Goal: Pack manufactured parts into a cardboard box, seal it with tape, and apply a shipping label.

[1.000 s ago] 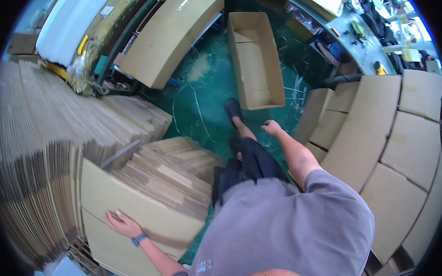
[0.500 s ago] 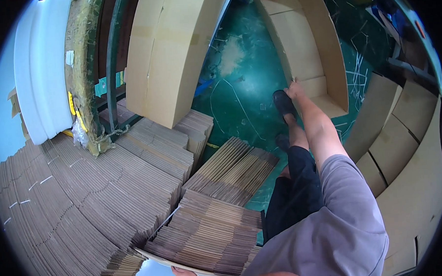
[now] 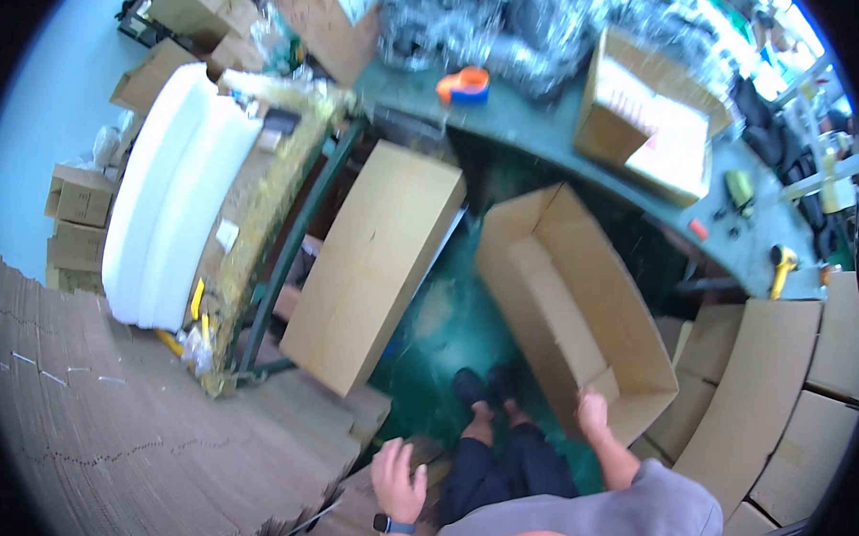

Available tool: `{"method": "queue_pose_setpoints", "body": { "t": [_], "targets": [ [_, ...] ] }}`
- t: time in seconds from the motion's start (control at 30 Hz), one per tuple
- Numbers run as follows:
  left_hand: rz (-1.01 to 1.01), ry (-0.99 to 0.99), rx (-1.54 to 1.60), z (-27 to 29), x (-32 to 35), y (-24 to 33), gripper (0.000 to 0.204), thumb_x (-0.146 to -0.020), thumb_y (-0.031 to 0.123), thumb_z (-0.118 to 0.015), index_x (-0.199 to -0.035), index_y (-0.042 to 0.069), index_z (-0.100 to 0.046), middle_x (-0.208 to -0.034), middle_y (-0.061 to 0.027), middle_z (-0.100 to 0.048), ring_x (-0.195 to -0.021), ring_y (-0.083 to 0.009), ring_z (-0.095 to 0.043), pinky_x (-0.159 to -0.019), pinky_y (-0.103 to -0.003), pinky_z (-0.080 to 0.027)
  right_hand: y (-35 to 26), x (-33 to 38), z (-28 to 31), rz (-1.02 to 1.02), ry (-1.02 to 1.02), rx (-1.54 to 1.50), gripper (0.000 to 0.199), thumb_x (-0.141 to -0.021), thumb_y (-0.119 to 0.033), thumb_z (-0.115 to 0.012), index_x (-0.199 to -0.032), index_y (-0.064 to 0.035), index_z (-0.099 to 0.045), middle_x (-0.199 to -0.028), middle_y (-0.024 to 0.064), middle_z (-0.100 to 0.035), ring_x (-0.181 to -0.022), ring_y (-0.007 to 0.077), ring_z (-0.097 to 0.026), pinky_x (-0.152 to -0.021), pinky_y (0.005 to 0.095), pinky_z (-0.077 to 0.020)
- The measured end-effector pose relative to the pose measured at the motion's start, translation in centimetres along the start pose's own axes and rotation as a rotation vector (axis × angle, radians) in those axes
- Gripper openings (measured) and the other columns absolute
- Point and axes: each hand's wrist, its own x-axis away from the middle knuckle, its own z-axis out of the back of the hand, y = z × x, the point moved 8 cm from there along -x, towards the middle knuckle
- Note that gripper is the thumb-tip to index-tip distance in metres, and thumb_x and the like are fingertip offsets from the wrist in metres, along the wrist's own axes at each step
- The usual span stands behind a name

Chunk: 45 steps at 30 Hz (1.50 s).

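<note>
A person works in a crowded packing room, where a dull green surface (image 3: 529, 122) crosses the far side above a glossy green floor (image 3: 436, 316). The right hand (image 3: 592, 412) grips the near left rim of a long open carton (image 3: 608, 303), which slants across the floor area just ahead and to the right of the legs; whether its base touches the floor cannot be told. The left hand (image 3: 398, 482), holding nothing, is raised with fingers loosely spread near stacks of flattened cardboard (image 3: 159, 443).

On the surface sit one smaller open box (image 3: 620, 130), one orange-and-blue tape dispenser (image 3: 465, 86), one yellow tool (image 3: 783, 265) and a heap of clear plastic film (image 3: 515, 25). One long closed box (image 3: 372, 270) lies left of the open carton, a strip of floor between them. Two dark shoes (image 3: 470, 386) stand in that gap. Closed cartons (image 3: 741, 379), several cut off from view, crowd the right side; white foam (image 3: 173, 212) curves at left.
</note>
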Motion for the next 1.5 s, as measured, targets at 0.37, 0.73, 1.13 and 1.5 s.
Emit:
{"method": "queue_pose_setpoints", "body": {
  "t": [0.37,0.73,1.13,1.5],
  "targets": [
    [-0.947,-0.116,-0.067,7.4,-24.6,20.8,0.111,-0.076,0.048,-0.095,-0.166,0.013,-0.041,-0.166,-0.0224,-0.045,-0.155,-0.0376,-0.042,-0.127,-0.059,-0.033,-19.7,8.4,52.9,0.371,-0.165,0.201,0.025,-0.08,-0.004,-0.069,-0.097,-0.0149,-0.084,-0.094,0.0078,-0.075,-0.09,0.0307,-0.076,-0.081,0.0446,-0.063],
    [-0.837,-0.288,0.42,33.0,-21.6,11.4,0.017,-0.103,0.022,-0.066,-0.115,0.011,-0.068,-0.087,-0.0178,-0.075,-0.081,-0.0422,-0.074,-0.071,-0.055,-0.057,-46.7,2.0,78.9,0.537,0.251,0.383,0.027,-0.072,0.01,-0.069,-0.081,-0.0104,-0.082,-0.097,0.0079,-0.075,-0.109,0.0322,-0.069,-0.109,0.0504,-0.0501],
    [-0.052,0.073,0.127,22.0,-29.8,-12.3,0.033,-0.103,0.024,-0.064,-0.135,0.022,-0.073,-0.1,-0.0171,-0.077,-0.095,-0.0419,-0.073,-0.079,-0.057,-0.058,-61.3,-30.6,54.4,1.094,0.253,-0.033,0.022,-0.084,-0.004,-0.072,-0.103,-0.006,-0.082,-0.13,0.0143,-0.074,-0.132,0.0369,-0.064,-0.12,0.0532,-0.0468],
    [0.435,-0.262,0.047,8.9,-43.0,-18.9,0.053,-0.095,0.033,-0.071,-0.147,0.027,-0.07,-0.126,-0.0168,-0.078,-0.114,-0.0433,-0.073,-0.096,-0.05,-0.058,-58.9,-50.9,52.5,1.079,-0.328,-0.066,0.041,-0.094,-0.018,-0.068,-0.132,-0.0025,-0.07,-0.123,0.0224,-0.073,-0.115,0.0429,-0.071,-0.1,0.0533,-0.0576]
  ]
}}
